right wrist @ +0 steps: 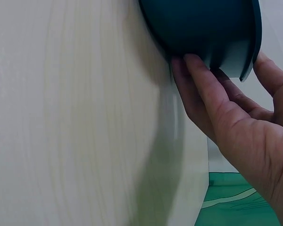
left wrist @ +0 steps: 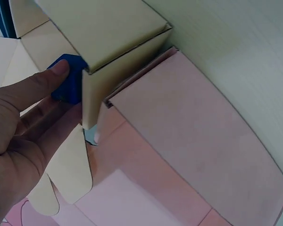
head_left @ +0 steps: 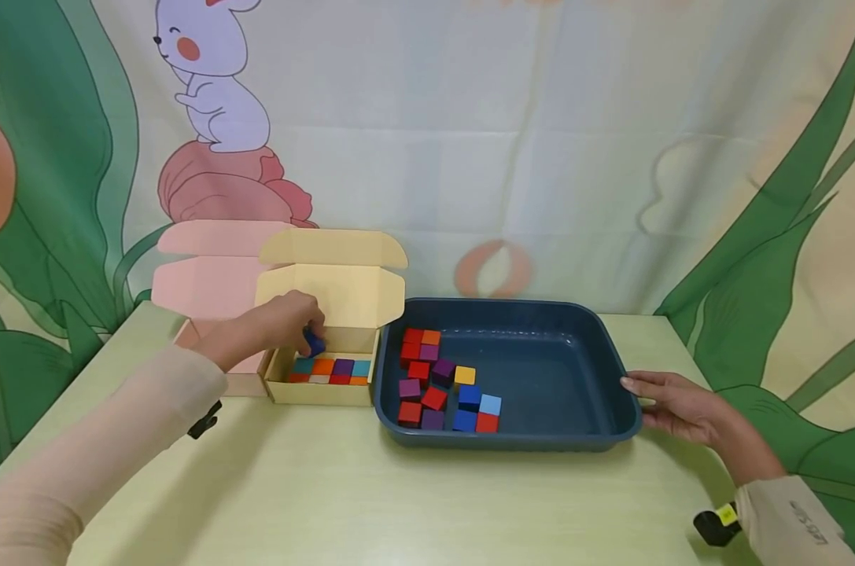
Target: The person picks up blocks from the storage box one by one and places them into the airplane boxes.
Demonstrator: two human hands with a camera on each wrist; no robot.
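In the head view my left hand (head_left: 289, 318) is over the yellow cardboard box (head_left: 321, 395), pinching a dark blue cube (head_left: 315, 343). The left wrist view shows the thumb pressed on that blue cube (left wrist: 70, 80), beside the box wall. Rows of coloured cubes (head_left: 342, 367) lie inside the box, partly hidden by the hand. My right hand (head_left: 682, 409) grips the right end of a dark blue tray (head_left: 540, 442). In the right wrist view, its thumb is at the rim and its fingers touch the tray's outer wall (right wrist: 203, 33).
Several loose cubes (head_left: 434, 398), red, purple, blue, orange and yellow, lie in the tray's left part. A pink cardboard box (head_left: 246, 385) with a raised lid stands left of the yellow one. Behind the table (head_left: 427, 503) hangs a printed curtain (head_left: 427, 141).
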